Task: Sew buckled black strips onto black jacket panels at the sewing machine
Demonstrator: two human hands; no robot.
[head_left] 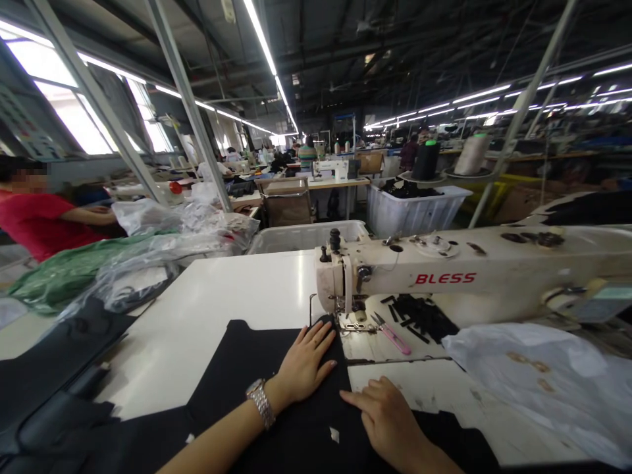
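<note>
Black fabric [247, 375] lies across the white table and reaches up to the sewing machine [419, 270], marked BLESS. My left hand [306, 362], with a silver watch at its wrist, rests flat on the fabric just left of the needle area, fingers stretched out. At the fabric's right edge is my right hand [382, 411], its index finger pointing left and touching or nearly touching the cloth, the other fingers curled. Nothing shows in its grip. Pink thread snips [392, 334] lie on the machine bed beside a pile of small black strips [419, 317].
A white plastic bag [543, 382] lies at the right. More dark fabric [54, 395] and bagged green cloth [74, 273] are at the left, near a person in red [44, 220]. Behind the table stand a plastic bin [311, 236], thread cones [471, 155] and metal poles.
</note>
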